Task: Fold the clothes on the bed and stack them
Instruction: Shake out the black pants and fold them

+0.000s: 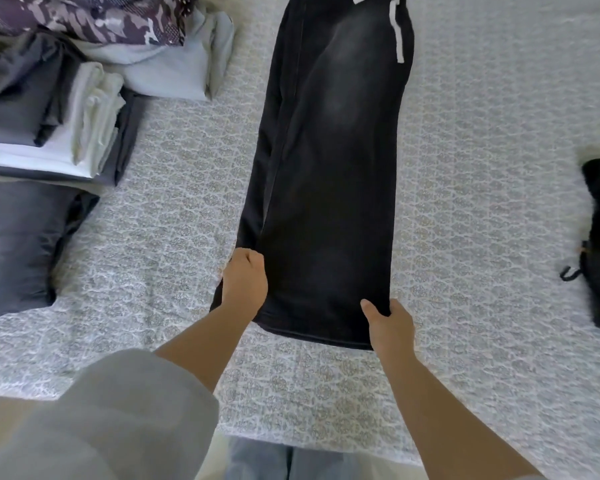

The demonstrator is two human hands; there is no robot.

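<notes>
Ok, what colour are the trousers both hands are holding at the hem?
Faded black, washed greyer down the middle, on the trousers, seen in the head view.

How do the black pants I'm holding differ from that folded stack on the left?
The black pants lie stretched out long; the folded stack is compact. Pants are one dark garment gripped by the left hand and right hand; the stack holds several grey and white pieces, untouched. Both rest on the bed.
</notes>
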